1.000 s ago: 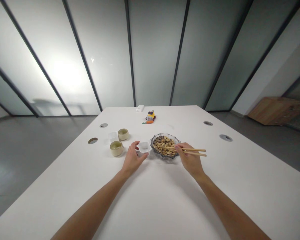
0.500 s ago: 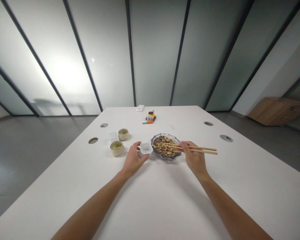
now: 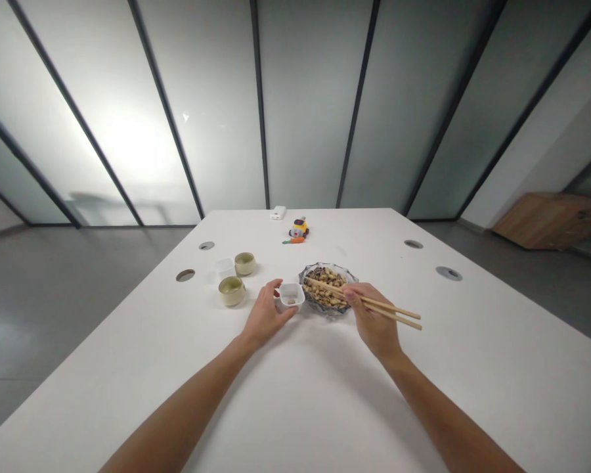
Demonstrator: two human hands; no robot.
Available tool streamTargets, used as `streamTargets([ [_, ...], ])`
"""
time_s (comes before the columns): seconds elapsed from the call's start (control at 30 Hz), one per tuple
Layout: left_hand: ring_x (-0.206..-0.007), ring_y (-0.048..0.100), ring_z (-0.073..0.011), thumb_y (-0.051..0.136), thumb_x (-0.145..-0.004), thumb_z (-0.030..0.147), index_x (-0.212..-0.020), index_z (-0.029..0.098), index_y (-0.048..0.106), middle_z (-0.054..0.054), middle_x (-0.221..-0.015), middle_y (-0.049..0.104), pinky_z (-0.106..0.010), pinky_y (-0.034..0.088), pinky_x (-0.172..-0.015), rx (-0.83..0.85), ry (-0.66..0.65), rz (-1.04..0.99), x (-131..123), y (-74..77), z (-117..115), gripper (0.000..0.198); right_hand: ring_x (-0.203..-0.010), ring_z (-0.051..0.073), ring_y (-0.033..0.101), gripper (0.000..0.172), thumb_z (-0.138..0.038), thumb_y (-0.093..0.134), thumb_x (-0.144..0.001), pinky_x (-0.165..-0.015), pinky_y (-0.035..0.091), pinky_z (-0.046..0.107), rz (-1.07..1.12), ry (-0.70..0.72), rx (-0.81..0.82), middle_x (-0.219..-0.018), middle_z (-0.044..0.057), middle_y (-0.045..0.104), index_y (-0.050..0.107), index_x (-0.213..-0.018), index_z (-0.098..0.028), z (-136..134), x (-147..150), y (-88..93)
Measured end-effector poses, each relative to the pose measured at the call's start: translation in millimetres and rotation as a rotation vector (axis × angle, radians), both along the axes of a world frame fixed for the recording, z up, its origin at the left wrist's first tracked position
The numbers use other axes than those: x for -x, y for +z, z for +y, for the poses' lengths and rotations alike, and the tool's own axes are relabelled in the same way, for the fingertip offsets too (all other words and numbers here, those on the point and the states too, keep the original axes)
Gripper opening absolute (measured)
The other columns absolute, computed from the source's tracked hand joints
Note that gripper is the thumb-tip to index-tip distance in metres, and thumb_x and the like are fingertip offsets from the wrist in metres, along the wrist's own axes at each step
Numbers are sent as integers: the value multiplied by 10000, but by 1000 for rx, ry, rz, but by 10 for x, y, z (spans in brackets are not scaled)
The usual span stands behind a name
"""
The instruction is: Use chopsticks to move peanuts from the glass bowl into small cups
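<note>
The left hand (image 3: 266,315) is part way open, its thumb and fingers curved around a small white plastic tub (image 3: 292,289), gripping its sides. Inside the tub is one tiny brown bit, maybe a nut. The right hand (image 3: 375,322) is closed around two wooden chopsticks (image 3: 393,307). Their thin tips point away from it to the left, over the light brown nuts (image 3: 322,297) and dark seeds in a glass bowl (image 3: 321,307). That bowl sits between the two hands, right next to the tub. Just left of the left hand is a green-tan cup (image 3: 232,298). A bit past it, farther from that hand, are a second cup (image 3: 245,268) and a see-through tub (image 3: 224,269), side by side. Well beyond both hands lie an orange toy carrot (image 3: 295,241), a yellow toy car (image 3: 300,228) and a white box (image 3: 278,213).
</note>
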State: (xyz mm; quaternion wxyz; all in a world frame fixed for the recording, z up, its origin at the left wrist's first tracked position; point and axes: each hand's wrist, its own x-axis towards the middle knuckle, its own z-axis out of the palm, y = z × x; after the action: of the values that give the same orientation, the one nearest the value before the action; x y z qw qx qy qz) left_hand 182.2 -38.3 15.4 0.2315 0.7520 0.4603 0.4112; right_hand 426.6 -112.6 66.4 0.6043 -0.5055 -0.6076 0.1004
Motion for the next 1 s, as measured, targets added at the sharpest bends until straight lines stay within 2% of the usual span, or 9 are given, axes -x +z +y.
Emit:
streamTargets([
  [0.1, -1067, 650, -241, 808, -818, 404, -1396, 218, 499, -111, -1323, 624, -415, 553, -941, -3, -7, 4, 1, 5, 1, 681, -883, 246, 705, 373, -563, 563, -1005, -855, 570, 414, -94, -7, -12, -920, 56, 776, 761, -887, -270, 43, -67, -31],
  [0.3, -1070, 650, -242, 807, -820, 405, -1402, 221, 493, -111, -1327, 624, -401, 558, -920, -15, -17, 4, 0, -2, -2, 686, -863, 238, 716, 428, -616, 556, -993, -849, 580, 407, -113, 21, 30, -903, 55, 777, 755, -859, -261, 107, -90, -131],
  [0.47, -1059, 650, -240, 813, -811, 400, -1406, 215, 496, -115, -1322, 630, -405, 557, -924, -17, -18, 5, -7, -8, 5, 698, -877, 233, 724, 383, -547, 548, -1022, -863, 582, 402, -172, 23, -2, -926, 60, 781, 757, -893, -253, 109, -100, -136],
  [0.73, -1070, 649, -240, 817, -812, 390, -1407, 204, 488, -120, -1356, 615, -397, 555, -925, 33, -15, 13, -1, 10, -8, 705, -871, 240, 718, 366, -523, 553, -1023, -834, 594, 394, -189, -74, -51, -891, 68, 767, 767, -899, -252, 122, -209, -113],
  [0.83, -1074, 651, -243, 814, -816, 387, -1407, 208, 489, -118, -1346, 621, -401, 555, -928, 31, -17, 13, 2, 22, -16, 698, -860, 253, 724, 404, -592, 591, -981, -826, 608, 422, -41, -94, 3, -891, 81, 759, 766, -873, -243, 143, -227, -115],
  [1.0, -1068, 655, -238, 815, -817, 397, -1411, 205, 488, -121, -1355, 618, -394, 562, -919, 22, -18, 14, -1, 25, -12, 705, -822, 230, 749, 411, -625, 762, -841, -791, 661, 419, 521, 38, 110, -892, 63, 760, 750, -847, -214, 214, -177, -126],
])
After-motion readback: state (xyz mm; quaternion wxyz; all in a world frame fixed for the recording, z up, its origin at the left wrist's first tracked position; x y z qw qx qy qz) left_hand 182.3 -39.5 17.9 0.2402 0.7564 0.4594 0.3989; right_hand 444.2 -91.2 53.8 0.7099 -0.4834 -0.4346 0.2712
